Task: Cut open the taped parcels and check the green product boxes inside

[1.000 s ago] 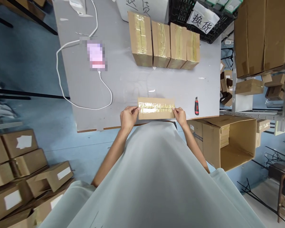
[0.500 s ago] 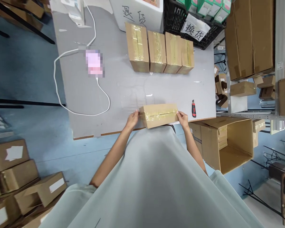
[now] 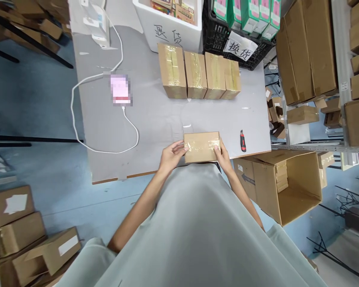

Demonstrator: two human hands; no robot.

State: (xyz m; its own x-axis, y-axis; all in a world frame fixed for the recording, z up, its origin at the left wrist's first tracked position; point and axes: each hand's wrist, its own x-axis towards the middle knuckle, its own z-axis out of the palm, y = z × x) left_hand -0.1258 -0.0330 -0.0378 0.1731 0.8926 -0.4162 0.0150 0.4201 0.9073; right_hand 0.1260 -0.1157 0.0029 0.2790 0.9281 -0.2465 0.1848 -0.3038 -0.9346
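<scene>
A small taped cardboard box (image 3: pixel 201 148) is held between my two hands at the table's near edge, a broad face turned up towards me. My left hand (image 3: pixel 171 156) grips its left end, thumb on the upper face and fingers along the side. Around the right end close the fingers of my right hand (image 3: pixel 223 156), with its thumb on the tape. To the right of the box lies a red and black box cutter (image 3: pixel 243 142) on the grey table (image 3: pixel 155 119). The underside of the box is hidden.
Several taped cardboard boxes (image 3: pixel 195 75) stand in a row farther back. Behind them are a white foam bin (image 3: pixel 167 34) and a black crate (image 3: pixel 218 38) of green and pink packs. A white cable (image 3: pixel 73 105) loops at left. A large open carton (image 3: pixel 257 183) stands at lower right.
The box has been turned, so a broad face now shows instead of the long taped seam. My hands have shifted from its end corners to a fuller grip. The camera view has moved slightly.
</scene>
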